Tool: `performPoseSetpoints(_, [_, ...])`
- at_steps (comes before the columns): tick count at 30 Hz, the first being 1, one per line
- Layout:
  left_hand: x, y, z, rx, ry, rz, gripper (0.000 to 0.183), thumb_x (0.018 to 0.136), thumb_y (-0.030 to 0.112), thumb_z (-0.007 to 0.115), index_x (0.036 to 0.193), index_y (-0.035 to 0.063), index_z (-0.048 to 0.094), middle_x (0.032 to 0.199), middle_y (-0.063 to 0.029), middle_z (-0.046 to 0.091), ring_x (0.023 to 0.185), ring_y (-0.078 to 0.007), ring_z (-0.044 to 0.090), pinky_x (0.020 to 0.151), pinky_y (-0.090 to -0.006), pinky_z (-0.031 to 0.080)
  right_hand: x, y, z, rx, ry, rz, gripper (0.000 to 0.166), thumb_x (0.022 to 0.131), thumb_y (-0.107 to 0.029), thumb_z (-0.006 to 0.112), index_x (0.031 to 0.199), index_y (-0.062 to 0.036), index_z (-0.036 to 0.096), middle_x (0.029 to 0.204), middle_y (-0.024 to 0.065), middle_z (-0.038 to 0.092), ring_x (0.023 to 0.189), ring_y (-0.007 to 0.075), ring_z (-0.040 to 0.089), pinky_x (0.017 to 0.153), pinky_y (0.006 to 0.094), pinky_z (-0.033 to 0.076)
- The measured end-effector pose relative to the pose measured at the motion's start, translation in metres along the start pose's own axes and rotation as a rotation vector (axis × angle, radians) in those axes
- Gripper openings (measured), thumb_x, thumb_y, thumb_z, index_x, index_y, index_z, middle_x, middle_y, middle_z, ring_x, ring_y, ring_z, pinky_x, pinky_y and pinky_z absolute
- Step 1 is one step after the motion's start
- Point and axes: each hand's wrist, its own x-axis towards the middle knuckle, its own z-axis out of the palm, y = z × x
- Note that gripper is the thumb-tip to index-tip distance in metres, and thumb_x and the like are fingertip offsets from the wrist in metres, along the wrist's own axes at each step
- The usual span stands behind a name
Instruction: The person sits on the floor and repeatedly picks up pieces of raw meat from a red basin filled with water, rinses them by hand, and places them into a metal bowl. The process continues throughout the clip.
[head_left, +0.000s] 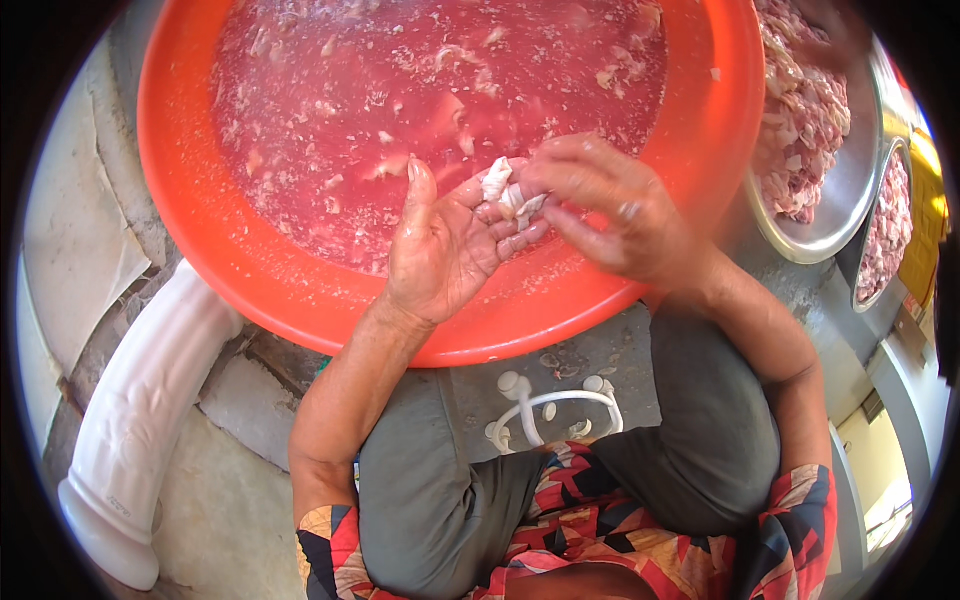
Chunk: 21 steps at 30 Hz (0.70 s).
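Note:
My left hand (450, 244) is palm up above the near side of a large orange plastic tub (480, 341). A few small, wet, whitish pieces of meat or skin (506, 191) rest on its fingers. Close over them is my right hand (611, 202), blurred, with its fingertips beside the pieces. Whether it pinches one cannot be made out. Reddish water (352, 135) fills much of the tub, and pale scraps (450, 112) float in it.
At right stand a metal basin (862, 187) heaped with raw meat pieces (802, 127) and a second metal container (886, 225) of meat. A white ceramic pedestal (142, 420) lies at left. A white tubular frame (559, 397) is between my knees, below the tub's rim.

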Motion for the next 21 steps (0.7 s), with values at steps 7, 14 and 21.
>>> performPoseSetpoints(7, [-0.001, -0.005, 0.004, 0.133, -0.028, -0.074, 0.088, 0.086, 0.071, 0.016, 0.132, -0.0007, 0.036, 0.123, -0.0125, 0.051, 0.113, -0.0231, 0.049, 0.099, -0.0386, 0.036, -0.003, 0.004, 0.01, -0.157, -0.166, -0.173, 0.022, 0.073, -0.008, 0.062, 0.095, -0.0059, 0.058, 0.098, 0.009, 0.057, 0.085, 0.0243, 0.06, 0.066, 0.0342, 0.053])
performPoseSetpoints(14, [-0.007, -0.007, 0.004, 0.123, -0.016, -0.102, 0.084, 0.086, 0.07, 0.024, 0.138, 0.0037, 0.029, 0.123, -0.0136, 0.051, 0.11, -0.0248, 0.051, 0.096, -0.0391, 0.038, -0.007, 0.001, 0.012, -0.175, -0.235, -0.17, 0.02, 0.072, -0.007, 0.063, 0.09, -0.0061, 0.057, 0.079, 0.0054, 0.053, 0.07, 0.022, 0.059, 0.054, 0.0337, 0.05])
performPoseSetpoints(21, [-0.013, 0.006, -0.02, 0.623, 0.145, -0.047, 0.062, 0.088, 0.052, 0.047, 0.133, 0.0104, 0.039, 0.118, -0.013, 0.054, 0.099, -0.023, 0.058, 0.083, -0.0383, 0.048, -0.017, 0.007, -0.001, -0.164, -0.189, -0.09, 0.025, 0.067, -0.001, 0.066, 0.088, -0.0061, 0.054, 0.076, 0.0073, 0.054, 0.065, 0.0221, 0.059, 0.05, 0.034, 0.049])
